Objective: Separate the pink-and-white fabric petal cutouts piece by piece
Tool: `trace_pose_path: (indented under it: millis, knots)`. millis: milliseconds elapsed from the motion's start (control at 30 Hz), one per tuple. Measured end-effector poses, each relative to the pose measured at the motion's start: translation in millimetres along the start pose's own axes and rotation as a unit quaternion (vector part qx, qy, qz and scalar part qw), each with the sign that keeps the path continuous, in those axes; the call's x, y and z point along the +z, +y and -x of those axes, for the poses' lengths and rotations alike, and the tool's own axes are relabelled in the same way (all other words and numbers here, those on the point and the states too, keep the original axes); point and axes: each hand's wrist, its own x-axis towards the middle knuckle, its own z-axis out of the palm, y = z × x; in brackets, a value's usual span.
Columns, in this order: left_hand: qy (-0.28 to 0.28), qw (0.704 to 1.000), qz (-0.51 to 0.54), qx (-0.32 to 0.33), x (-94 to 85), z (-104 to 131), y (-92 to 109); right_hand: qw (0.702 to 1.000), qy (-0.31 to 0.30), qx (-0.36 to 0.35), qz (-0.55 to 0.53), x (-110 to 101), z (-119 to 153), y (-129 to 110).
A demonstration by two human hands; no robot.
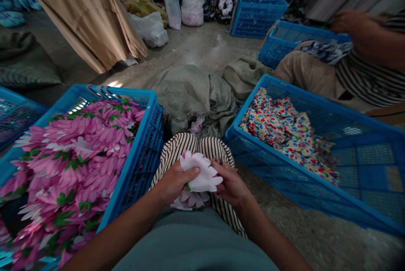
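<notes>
Over my lap, my left hand (180, 180) pinches a fabric flower piece (202, 174) between thumb and fingers. Its pale side faces up, with a scalloped edge showing pink. At the right edge of this piece, my right hand (230, 182) has its fingers closed on the petals; some fingertips are hidden behind it. Another fabric flower (192, 199), pink and white with a bit of green, lies on my lap beneath my hands. To my left, a blue plastic crate (152, 102) is heaped with pink fabric flowers (91, 136) that have green centers.
On my right stands a blue crate (363, 115) part filled with colorful patterned fabric pieces (284, 132). Grey-green sacks (190, 89) lie ahead. A co-worker in a striped top (373, 73) sits at the right beside another crate (297, 30). A cloth-draped stand (85, 14) is at the upper left.
</notes>
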Motion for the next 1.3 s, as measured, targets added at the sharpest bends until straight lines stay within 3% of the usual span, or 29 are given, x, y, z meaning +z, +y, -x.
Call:
trace_pose_path:
  millis: [133, 333, 467, 500, 600, 667, 733, 867, 1000, 1100, 1200, 1300]
  knots:
    - [0.021, 0.992, -0.121, 0.016, -1.8, -0.9, 4.7, 0.999, 0.019, 0.013, 0.030, 7.3, -0.2, 2.3]
    - [0.151, 0.954, -0.199, 0.164, -9.0, -8.1, 8.2, 0.986, 0.072, -0.128, 0.076, 9.3, -1.0, 8.5]
    - [0.009, 0.977, -0.191, 0.095, 0.7, -0.5, 6.5, 0.976, 0.067, -0.160, 0.135, 8.6, -1.7, 11.5]
    - [-0.004, 0.979, -0.187, 0.084, 4.2, 1.4, 5.2, 0.975, 0.073, -0.160, 0.137, 8.5, -1.9, 11.9]
    - [0.049, 0.979, -0.175, 0.088, 10.1, 2.1, 1.1, 0.978, 0.083, -0.152, 0.112, 7.6, -2.1, 12.4]
    - [0.098, 0.985, -0.112, 0.085, 8.5, -1.4, 0.1, 0.982, 0.072, -0.148, 0.094, 6.3, -1.3, 12.6]
    - [0.116, 0.992, 0.023, 0.038, 3.8, -5.5, 2.1, 0.983, 0.055, -0.148, 0.088, 4.5, -0.2, 13.5]
    - [0.051, 0.964, 0.253, -0.063, -3.9, -7.6, 11.6, 0.985, 0.074, -0.149, 0.044, 2.4, 1.1, 17.4]
    - [0.100, 0.962, 0.250, -0.042, -0.7, -7.5, 13.6, 0.983, 0.092, -0.159, 0.012, 7.7, 4.3, 19.1]
    - [0.133, 0.966, 0.220, -0.030, 4.2, -11.5, 9.4, 0.972, 0.108, -0.209, 0.020, 11.7, 7.5, 15.5]
    - [0.094, 0.963, 0.250, -0.038, 5.3, -12.5, 6.0, 0.964, 0.130, -0.233, 0.000, 12.6, 7.3, 12.7]
    - [0.010, 0.958, 0.278, -0.066, 2.0, -6.3, 5.6, 0.973, 0.127, -0.188, -0.047, 14.7, 4.7, 18.1]
